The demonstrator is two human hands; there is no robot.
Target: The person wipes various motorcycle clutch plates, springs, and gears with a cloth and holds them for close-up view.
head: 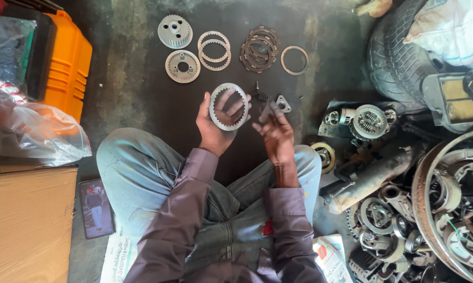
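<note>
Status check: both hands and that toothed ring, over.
Left hand holds the steel toothed ring upright in its grip. Right hand open beside it, holding nothing clear. Springs and small bracket on floor just beyond.

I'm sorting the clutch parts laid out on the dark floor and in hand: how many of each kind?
Hubs with holes: 2
Silver toothed ring piles: 2, floor, left hand
Brown friction disc pile: 1
Thin plain ring: 1
Total: 6

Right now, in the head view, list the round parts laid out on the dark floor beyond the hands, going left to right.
Toothed hub stacked above the flat round plate → pair of silver toothed rings → stack of dark friction discs → thin plain ring.
</note>
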